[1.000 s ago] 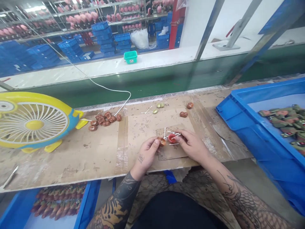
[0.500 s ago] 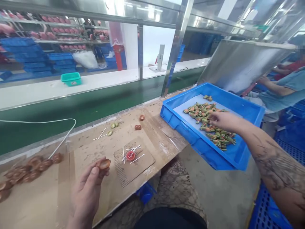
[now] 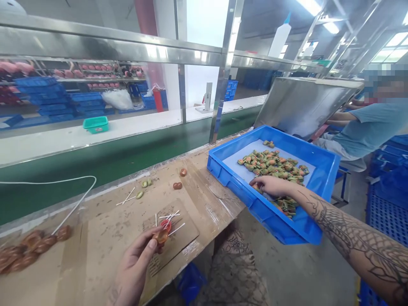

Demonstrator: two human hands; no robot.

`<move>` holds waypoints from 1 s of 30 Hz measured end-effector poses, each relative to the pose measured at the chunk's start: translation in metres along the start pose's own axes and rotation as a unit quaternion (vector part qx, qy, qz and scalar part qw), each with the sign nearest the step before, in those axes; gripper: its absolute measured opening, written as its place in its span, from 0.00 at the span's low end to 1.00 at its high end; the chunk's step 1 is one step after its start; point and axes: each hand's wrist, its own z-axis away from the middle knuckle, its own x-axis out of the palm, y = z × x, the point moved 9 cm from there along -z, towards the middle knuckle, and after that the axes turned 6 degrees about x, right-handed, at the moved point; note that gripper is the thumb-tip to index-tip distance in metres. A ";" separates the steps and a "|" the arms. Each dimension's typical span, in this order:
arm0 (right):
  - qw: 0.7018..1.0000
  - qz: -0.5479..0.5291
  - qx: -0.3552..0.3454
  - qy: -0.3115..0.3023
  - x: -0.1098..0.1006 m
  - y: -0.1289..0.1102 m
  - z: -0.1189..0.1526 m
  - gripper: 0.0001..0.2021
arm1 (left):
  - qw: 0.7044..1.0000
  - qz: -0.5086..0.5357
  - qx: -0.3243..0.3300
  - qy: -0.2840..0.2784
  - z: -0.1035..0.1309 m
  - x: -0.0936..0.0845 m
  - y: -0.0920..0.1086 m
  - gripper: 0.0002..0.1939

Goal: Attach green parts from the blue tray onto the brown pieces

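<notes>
**Right hand lower in crate, left hand down near red ring**

Since half a second ago the right hand has dropped from the far part of the piece pile to the near edge of it, and the left hand has come down with its brown piece, now just over the red ring.

Far left: blurred heap of brown pieces [image 3: 22,250] on the cardboard-covered bench [image 3: 105,238], white cable [image 3: 76,204] running past it. Left hand [image 3: 135,265] pinches a small orange-brown piece [image 3: 162,236] between thumb and fingertips, closed on it. Red ring [image 3: 165,224] sits just behind the piece, among white sticks [image 3: 170,216]. Further back: more sticks, small green pieces [image 3: 143,189], two loose brown pieces [image 3: 178,180].

Right: blue crate [image 3: 270,216] overhangs the bench end, holding a pile of green-orange pieces [image 3: 274,163]. Right hand [image 3: 270,185] is inside, palm down, fingers curled onto pieces at the pile's near edge; cannot tell whether it grips one. Far right: another person's light blue sleeve [image 3: 369,127].
</notes>
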 end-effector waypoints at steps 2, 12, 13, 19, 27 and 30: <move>0.999 -0.044 0.003 0.012 -0.004 -0.004 0.000 0.17 | 1.000 0.010 -0.002 0.020 0.002 0.000 0.004 0.30; 0.966 -0.220 -0.076 0.113 -0.054 -0.075 0.068 0.27 | 0.986 0.161 -0.007 -0.051 0.001 0.048 0.030 0.26; 0.949 -0.277 -0.113 0.099 -0.052 -0.096 0.083 0.29 | 0.979 0.190 -0.004 -0.068 0.001 0.060 0.034 0.26; 0.889 -0.398 -0.215 0.070 -0.010 -0.203 0.149 0.19 | 0.932 0.289 0.058 -0.210 0.004 0.116 0.054 0.24; 0.890 -0.342 -0.276 0.125 0.023 -0.253 0.157 0.14 | 0.919 0.305 0.095 -0.233 0.016 0.111 0.060 0.23; 0.890 -0.310 -0.301 0.144 0.022 -0.258 0.159 0.15 | 0.922 0.303 0.103 -0.217 0.017 0.106 0.061 0.23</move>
